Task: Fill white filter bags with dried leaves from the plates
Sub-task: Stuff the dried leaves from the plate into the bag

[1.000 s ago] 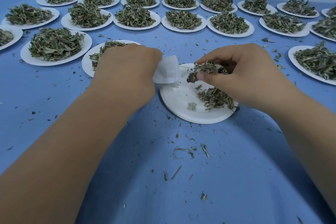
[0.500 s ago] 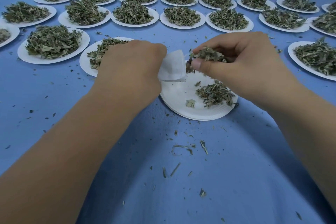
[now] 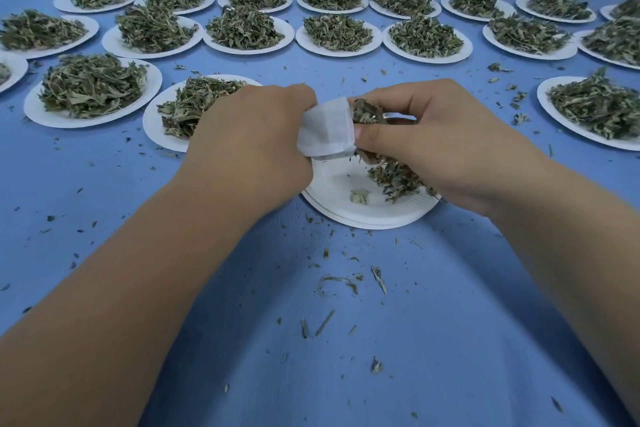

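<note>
At frame centre, left hand (image 3: 252,139) holds a white filter bag (image 3: 325,132), mouth facing frame right. The right hand (image 3: 443,142)'s grip pinches dried leaves (image 3: 369,113).

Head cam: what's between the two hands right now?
The white filter bag, gripped by the left hand; the right hand pinches dried leaves at the bag's right edge, over the near plate. Head view.

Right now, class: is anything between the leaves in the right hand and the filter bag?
Nothing visible. The right hand holds the leaves against the edge of the white filter bag, gripped by the left hand; its opening is not clearly seen.
</note>
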